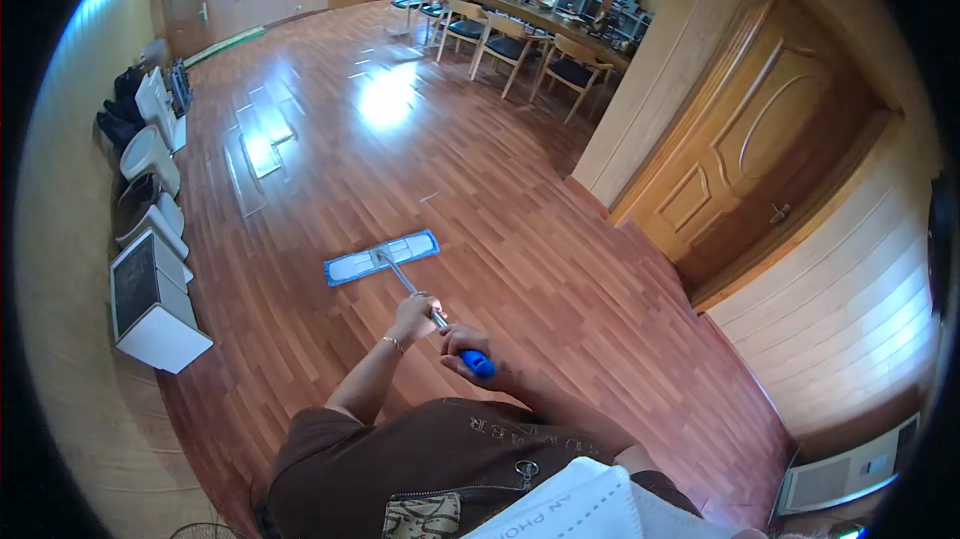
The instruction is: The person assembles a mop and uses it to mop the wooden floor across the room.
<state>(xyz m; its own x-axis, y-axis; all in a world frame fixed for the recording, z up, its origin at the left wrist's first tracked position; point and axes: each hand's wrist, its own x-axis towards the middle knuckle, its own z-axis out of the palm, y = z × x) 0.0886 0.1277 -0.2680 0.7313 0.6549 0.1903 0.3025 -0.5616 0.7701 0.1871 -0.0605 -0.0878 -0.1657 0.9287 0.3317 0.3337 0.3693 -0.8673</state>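
Centrally, blue-edged mop head (357,264), broad floor (500,229) around, white cabinet (165,322) well left

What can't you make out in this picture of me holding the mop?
Head view:
Underside of mop head: hidden against the floor.
Handle, where left hand and right hand wrap it: covered.
Items on long table: too small.
Wire object, bottom left: cut off by lower edge.

Bare left hand (415,316) and right hand (463,344): two. Flat mop (382,257) with blue-edged white rectangular head, metal pole and blue grip: one. Gold bracelet (394,344): one. Light wooden chairs (575,72) with dark seats: five. Brown wooden doors (750,144): at least two. White box-shaped cabinet (165,317) with dark panel: one.
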